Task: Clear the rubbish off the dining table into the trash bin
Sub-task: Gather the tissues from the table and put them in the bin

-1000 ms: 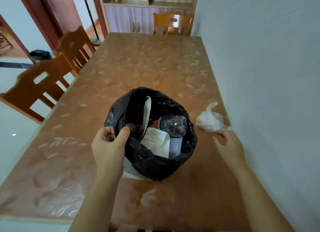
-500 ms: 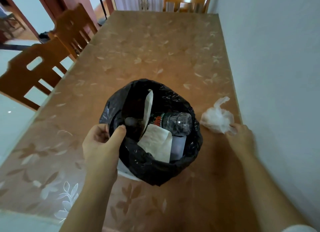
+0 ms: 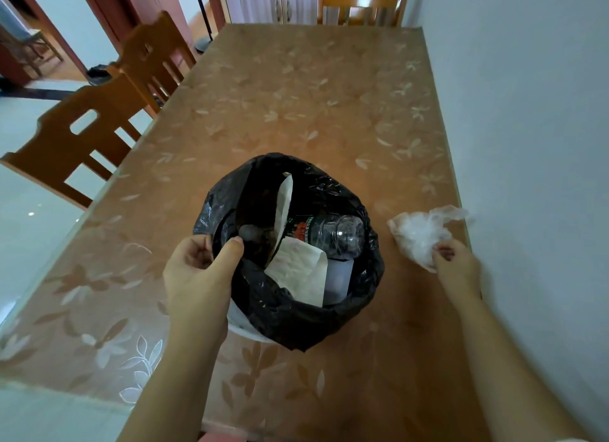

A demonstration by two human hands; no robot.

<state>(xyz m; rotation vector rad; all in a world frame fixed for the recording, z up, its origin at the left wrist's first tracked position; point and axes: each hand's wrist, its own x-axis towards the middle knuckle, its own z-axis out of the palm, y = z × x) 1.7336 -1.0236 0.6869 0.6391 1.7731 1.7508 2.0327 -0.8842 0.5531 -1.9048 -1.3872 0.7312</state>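
Left hand (image 3: 197,273) gripping trash bin (image 3: 296,323) rim, right hand (image 3: 456,265) pinching plastic bag (image 3: 417,232)

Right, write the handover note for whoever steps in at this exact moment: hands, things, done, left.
Left hand: gripping the rim of the black bin bag, holding it open on the table.
Right hand: fingers pinching the crumpled clear plastic bag, which lies on the table right of the bin, near the wall.
Done: a plastic bottle and paper napkins are already in the bin.
Left: lift the plastic bag into the bin. No other rubbish shows on the table.
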